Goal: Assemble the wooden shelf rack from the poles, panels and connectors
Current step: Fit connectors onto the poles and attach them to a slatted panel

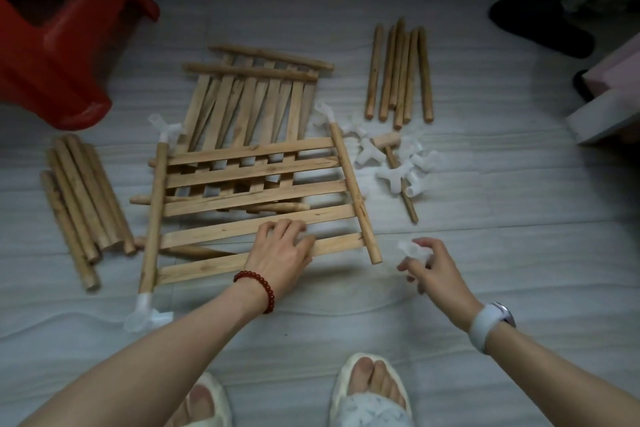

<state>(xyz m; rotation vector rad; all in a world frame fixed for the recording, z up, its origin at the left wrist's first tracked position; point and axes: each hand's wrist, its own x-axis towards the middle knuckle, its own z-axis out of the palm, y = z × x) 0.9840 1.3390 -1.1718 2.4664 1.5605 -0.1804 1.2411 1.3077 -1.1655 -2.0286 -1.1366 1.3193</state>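
Slatted pale-wood shelf panel (256, 208) lies flat on grey floor (450, 253), on top of a second panel. Three rail ends capped; near-right rail end (375, 258) bare. Left hand (280, 246) presses the slats, fingers spread, grasping nothing. Right hand (429, 262) pinches a translucent white plastic connector (412, 249) just beside that end. Risk: a skewed push slides the panel, or the socket jams.

Bare forearms; red bead bracelet (258, 289), white wristwatch (490, 324), cream slippers (372, 392).
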